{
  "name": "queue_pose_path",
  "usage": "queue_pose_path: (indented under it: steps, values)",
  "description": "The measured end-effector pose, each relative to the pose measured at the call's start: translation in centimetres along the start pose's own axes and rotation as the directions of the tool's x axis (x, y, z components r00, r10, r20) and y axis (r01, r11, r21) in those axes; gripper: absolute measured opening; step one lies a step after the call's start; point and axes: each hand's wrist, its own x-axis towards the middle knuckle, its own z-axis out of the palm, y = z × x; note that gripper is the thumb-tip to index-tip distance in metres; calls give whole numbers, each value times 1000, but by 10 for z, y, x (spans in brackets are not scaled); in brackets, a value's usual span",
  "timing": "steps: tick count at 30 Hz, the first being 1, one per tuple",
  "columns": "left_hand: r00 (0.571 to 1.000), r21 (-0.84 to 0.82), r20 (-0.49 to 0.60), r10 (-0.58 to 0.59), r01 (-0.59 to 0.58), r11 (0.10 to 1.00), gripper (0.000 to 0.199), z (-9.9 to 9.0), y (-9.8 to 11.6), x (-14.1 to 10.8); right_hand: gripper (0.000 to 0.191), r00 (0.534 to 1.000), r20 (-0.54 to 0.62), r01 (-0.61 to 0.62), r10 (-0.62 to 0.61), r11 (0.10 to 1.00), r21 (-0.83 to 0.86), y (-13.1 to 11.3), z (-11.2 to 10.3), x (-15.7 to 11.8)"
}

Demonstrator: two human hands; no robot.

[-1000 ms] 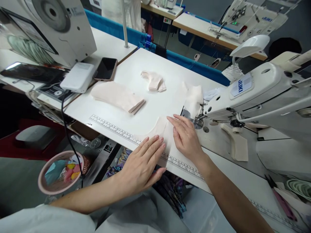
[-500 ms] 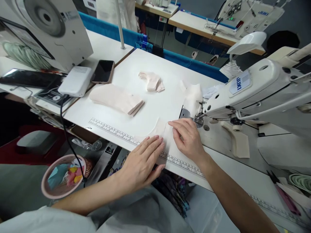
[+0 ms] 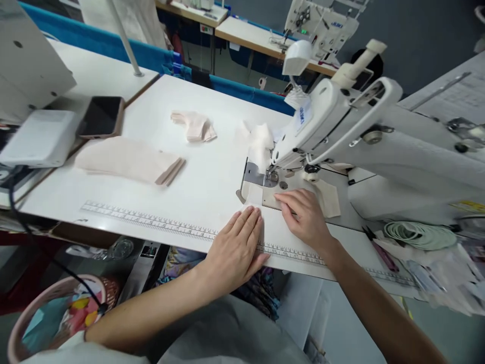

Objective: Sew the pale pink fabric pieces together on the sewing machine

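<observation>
My left hand (image 3: pixel 238 246) lies flat, fingers stretched out and together, on a small pale fabric piece (image 3: pixel 255 194). Most of that piece is hidden beneath the palm; its far end shows at the sewing machine's metal plate. To its right, my right hand (image 3: pixel 304 217) rests by the front edge of the plate, fingers loosely bent and thumb apart, with nothing visible in it. The sewing machine's (image 3: pixel 271 174) presser foot area is just beyond both hands. Another pale fabric piece (image 3: pixel 261 144) lies behind the foot.
A folded pale fabric stack (image 3: pixel 127 159) and a smaller stack (image 3: pixel 195 125) lie left on the table. Farther left are a phone (image 3: pixel 102 116) and a white box (image 3: pixel 41 137). Snips (image 3: pixel 384 255) and coiled green cord (image 3: pixel 419 235) sit at right. A pink basket (image 3: pixel 17 331) stands below.
The view has swung to the right. Left hand and fabric piece have slid closer to the machine's plate. My right hand has come off the fabric and now sits to its right.
</observation>
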Motion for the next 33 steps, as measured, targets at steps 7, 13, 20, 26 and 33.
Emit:
queue_pose_path:
  steps: [7, 13, 20, 26, 33]
  values:
    - [999, 26, 34, -8, 7, 1000, 66, 6, 11, 24, 27, 994, 106, -28, 29, 1000, -10, -2, 4, 0]
    - [999, 40, 52, -4, 2, 999, 68, 7, 4, 28, 28, 996, 89, 3, 3, 998, -60, -5, 5, 4]
    - [1000, -22, 18, 8, -7, 1000, 66, -9, 4, 22, 29, 995, 45, 88, -85, 994, -61, 0, 9, 2]
    - [974, -196, -168, -155, 121, 973, 27, -68, -86, -17, 26, 994, -31, 103, -103, 995, -2, 7, 14, -4]
    - [948, 0, -8, -319, 319, 948, 26, -113, -205, -31, 24, 992, -22, 125, -125, 992, -11, 0, 18, 2]
